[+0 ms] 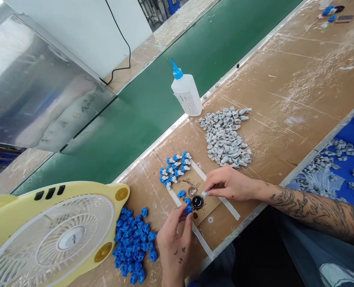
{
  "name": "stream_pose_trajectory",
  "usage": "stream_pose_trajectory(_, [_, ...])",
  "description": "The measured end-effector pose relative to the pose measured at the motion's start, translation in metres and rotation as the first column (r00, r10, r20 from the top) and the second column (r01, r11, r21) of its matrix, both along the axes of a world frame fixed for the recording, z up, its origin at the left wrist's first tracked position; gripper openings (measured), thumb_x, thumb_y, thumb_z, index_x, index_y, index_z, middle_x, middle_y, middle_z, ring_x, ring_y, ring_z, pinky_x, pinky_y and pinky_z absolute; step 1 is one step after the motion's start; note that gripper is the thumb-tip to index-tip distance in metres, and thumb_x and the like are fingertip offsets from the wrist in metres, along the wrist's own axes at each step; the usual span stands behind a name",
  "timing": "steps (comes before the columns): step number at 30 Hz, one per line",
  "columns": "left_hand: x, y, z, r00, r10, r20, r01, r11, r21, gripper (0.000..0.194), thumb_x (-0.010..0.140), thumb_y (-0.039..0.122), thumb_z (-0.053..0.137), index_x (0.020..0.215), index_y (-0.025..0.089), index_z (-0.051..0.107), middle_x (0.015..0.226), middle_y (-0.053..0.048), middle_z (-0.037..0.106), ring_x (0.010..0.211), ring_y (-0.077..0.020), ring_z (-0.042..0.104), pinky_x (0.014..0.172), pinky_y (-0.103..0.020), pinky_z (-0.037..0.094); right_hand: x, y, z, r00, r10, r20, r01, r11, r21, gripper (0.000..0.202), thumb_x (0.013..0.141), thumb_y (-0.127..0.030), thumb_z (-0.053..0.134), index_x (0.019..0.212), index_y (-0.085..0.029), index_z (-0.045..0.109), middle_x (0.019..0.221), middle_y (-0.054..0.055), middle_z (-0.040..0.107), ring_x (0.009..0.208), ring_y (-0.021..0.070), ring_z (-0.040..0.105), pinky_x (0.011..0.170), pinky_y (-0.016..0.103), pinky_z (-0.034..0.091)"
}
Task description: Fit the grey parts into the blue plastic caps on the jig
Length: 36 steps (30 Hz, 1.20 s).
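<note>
Blue piece (189,209) sitting pinched in left hand (175,233), eight o'clock of black dish (198,208); right hand (231,184), two o'clock, pinching pale piece (204,194); dipping too low possibly risking smears.

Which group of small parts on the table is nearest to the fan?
The all-blue pile, beside the yellow fan; the blue-and-grey group and the grey pile lie farther away.

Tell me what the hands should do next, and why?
I'd probably bring the pale piece in the right hand over to the blue piece in the left hand. The two are close but apart, and the blue-and-grey pairs nearby look put together that way.
</note>
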<state>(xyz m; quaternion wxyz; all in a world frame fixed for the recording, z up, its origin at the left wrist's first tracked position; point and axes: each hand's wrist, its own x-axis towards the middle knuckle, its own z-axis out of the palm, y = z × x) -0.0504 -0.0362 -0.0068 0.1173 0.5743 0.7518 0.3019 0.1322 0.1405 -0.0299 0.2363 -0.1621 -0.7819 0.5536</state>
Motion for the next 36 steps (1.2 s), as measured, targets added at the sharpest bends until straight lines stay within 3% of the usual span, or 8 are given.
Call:
stream_pose_trajectory(11, [0.009, 0.011, -0.012, 0.981, -0.093, -0.168, 0.102, 0.993, 0.050, 0.021, 0.095, 0.022, 0.057, 0.099, 0.024, 0.077, 0.094, -0.005, 0.077, 0.079, -0.0161, 0.075, 0.071, -0.022, 0.059, 0.003, 0.002, -0.001, 0.999, -0.016, -0.033, 0.017, 1.000, 0.018, 0.008, 0.086, -0.013, 0.072, 0.091, -0.014, 0.078, 0.085, 0.005, 0.075, 0.076, 0.0140, 0.068, 0.072, 0.022, 0.051])
stream_pose_trajectory(19, [0.013, 0.012, -0.013, 0.996, -0.001, -0.087, 0.007, 0.997, 0.074, 0.019, 0.091, 0.023, 0.060, 0.095, 0.026, 0.079, 0.093, -0.006, 0.077, 0.079, -0.0177, 0.075, 0.073, -0.025, 0.059, 0.004, 0.005, -0.002, 1.000, -0.014, -0.026, 0.013, 1.000, -0.006, 0.009, 0.085, -0.013, 0.073, 0.091, -0.015, 0.079, 0.086, 0.005, 0.076, 0.076, 0.0139, 0.068, 0.073, 0.022, 0.051])
stream_pose_trajectory(23, [0.005, 0.010, -0.005, 0.990, 0.071, 0.123, -0.074, 0.997, 0.025, 0.015, 0.082, 0.030, 0.071, 0.093, 0.025, 0.080, 0.090, -0.007, 0.077, 0.075, -0.0192, 0.073, 0.070, -0.027, 0.060, 0.003, 0.002, -0.001, 0.999, -0.052, -0.012, 0.051, 0.997, -0.060, 0.010, 0.086, -0.015, 0.071, 0.092, -0.015, 0.080, 0.088, 0.005, 0.077, 0.077, 0.0141, 0.069, 0.072, 0.022, 0.051])
stream_pose_trajectory(25, [0.004, 0.010, -0.002, 0.922, 0.212, 0.323, -0.220, 0.975, -0.012, 0.020, 0.076, 0.034, 0.078, 0.092, 0.024, 0.081, 0.089, -0.007, 0.077, 0.074, -0.0193, 0.073, 0.067, -0.027, 0.060, 0.001, -0.002, 0.000, 0.996, -0.083, -0.014, 0.081, 0.989, -0.122, 0.010, 0.087, -0.016, 0.071, 0.091, -0.015, 0.080, 0.088, 0.005, 0.078, 0.078, 0.0143, 0.070, 0.072, 0.022, 0.052])
stream_pose_trajectory(27, [0.008, 0.010, -0.001, 0.769, 0.352, 0.534, -0.391, 0.919, -0.043, 0.026, 0.067, 0.038, 0.085, 0.087, 0.021, 0.081, 0.087, -0.007, 0.078, 0.072, -0.0188, 0.072, 0.064, -0.026, 0.060, -0.003, -0.009, 0.002, 0.993, -0.110, -0.042, 0.100, 0.977, -0.190, 0.011, 0.088, -0.020, 0.071, 0.090, -0.016, 0.081, 0.087, 0.005, 0.078, 0.078, 0.0148, 0.072, 0.072, 0.022, 0.053])
stream_pose_trajectory(29, [0.014, 0.012, -0.003, 0.592, 0.416, 0.690, -0.514, 0.855, -0.075, 0.033, 0.058, 0.040, 0.090, 0.082, 0.019, 0.080, 0.082, -0.007, 0.077, 0.069, -0.0181, 0.071, 0.062, -0.025, 0.059, -0.008, -0.017, 0.004, 0.986, -0.139, -0.091, 0.115, 0.966, -0.233, 0.014, 0.089, -0.026, 0.071, 0.089, -0.016, 0.081, 0.086, 0.006, 0.079, 0.077, 0.0154, 0.072, 0.071, 0.023, 0.055])
stream_pose_trajectory(32, [0.025, 0.020, -0.006, 0.416, 0.390, 0.821, -0.574, 0.813, -0.095, 0.040, 0.048, 0.042, 0.095, 0.078, 0.019, 0.080, 0.073, -0.006, 0.076, 0.061, -0.0165, 0.069, 0.058, -0.024, 0.058, -0.016, -0.029, 0.007, 0.963, -0.196, -0.186, 0.157, 0.966, -0.207, 0.018, 0.092, -0.031, 0.070, 0.090, -0.017, 0.081, 0.086, 0.007, 0.079, 0.077, 0.0158, 0.073, 0.074, 0.024, 0.057])
stream_pose_trajectory(36, [0.035, 0.028, -0.006, 0.327, 0.310, 0.893, -0.598, 0.799, -0.059, 0.040, 0.046, 0.041, 0.097, 0.076, 0.021, 0.080, 0.071, -0.005, 0.076, 0.063, -0.0145, 0.070, 0.060, -0.021, 0.057, -0.024, -0.042, 0.007, 0.932, -0.221, -0.286, 0.210, 0.975, -0.071, 0.018, 0.095, -0.028, 0.067, 0.091, -0.016, 0.080, 0.084, 0.007, 0.079, 0.076, 0.0137, 0.073, 0.073, 0.020, 0.057])
